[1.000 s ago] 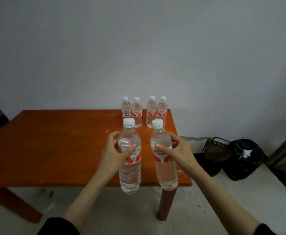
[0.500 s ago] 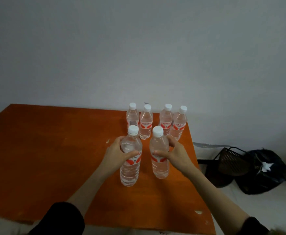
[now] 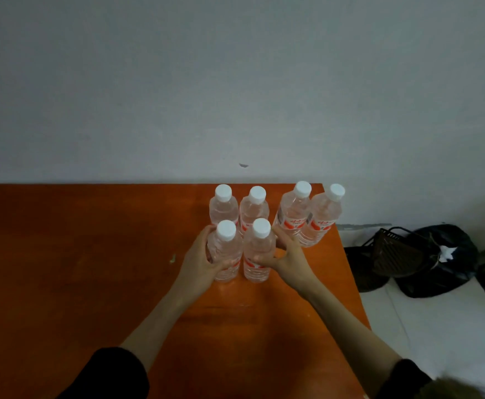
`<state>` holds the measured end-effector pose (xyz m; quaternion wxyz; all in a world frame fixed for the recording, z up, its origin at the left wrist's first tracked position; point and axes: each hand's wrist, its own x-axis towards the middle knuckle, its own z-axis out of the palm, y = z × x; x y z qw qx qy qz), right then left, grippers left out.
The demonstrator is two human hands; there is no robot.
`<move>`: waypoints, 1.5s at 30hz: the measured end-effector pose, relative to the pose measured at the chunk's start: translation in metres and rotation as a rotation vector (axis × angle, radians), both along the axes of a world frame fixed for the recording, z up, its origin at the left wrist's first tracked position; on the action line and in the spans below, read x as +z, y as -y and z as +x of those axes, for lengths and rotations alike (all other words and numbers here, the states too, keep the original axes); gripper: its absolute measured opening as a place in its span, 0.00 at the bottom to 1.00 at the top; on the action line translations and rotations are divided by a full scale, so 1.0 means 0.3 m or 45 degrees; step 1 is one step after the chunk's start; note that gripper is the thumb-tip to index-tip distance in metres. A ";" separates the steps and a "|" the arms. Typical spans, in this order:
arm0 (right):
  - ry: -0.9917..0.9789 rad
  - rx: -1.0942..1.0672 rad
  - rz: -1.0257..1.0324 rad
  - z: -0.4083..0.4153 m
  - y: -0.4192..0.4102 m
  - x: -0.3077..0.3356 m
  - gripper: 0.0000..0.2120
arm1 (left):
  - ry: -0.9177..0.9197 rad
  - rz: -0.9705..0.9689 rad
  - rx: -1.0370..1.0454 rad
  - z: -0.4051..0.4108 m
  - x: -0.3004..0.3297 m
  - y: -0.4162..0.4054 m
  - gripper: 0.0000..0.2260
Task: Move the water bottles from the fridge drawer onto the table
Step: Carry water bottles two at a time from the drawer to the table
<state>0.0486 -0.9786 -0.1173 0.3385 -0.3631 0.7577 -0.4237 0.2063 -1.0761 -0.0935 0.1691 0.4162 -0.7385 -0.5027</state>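
Two clear water bottles with white caps and red labels stand side by side on the orange wooden table. My left hand is wrapped around the left bottle. My right hand grips the right bottle. Both bottles are upright and their bases rest on the tabletop. Right behind them, a pair of like bottles stands near the wall. Another pair stands at the table's back right corner, close to my right hand.
A grey wall runs behind the table. The table's right edge falls just beyond my right arm. On the pale floor to the right sit a dark basket and a black bag.
Both hands carried the two bottles forward over the table and lowered them until they stand just in front of the back row. The camera has come closer and looks down more steeply.
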 end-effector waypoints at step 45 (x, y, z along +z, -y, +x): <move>-1.168 -0.226 0.413 -0.066 -0.976 0.437 0.39 | 0.258 -1.135 -0.624 -0.198 0.342 -0.700 0.36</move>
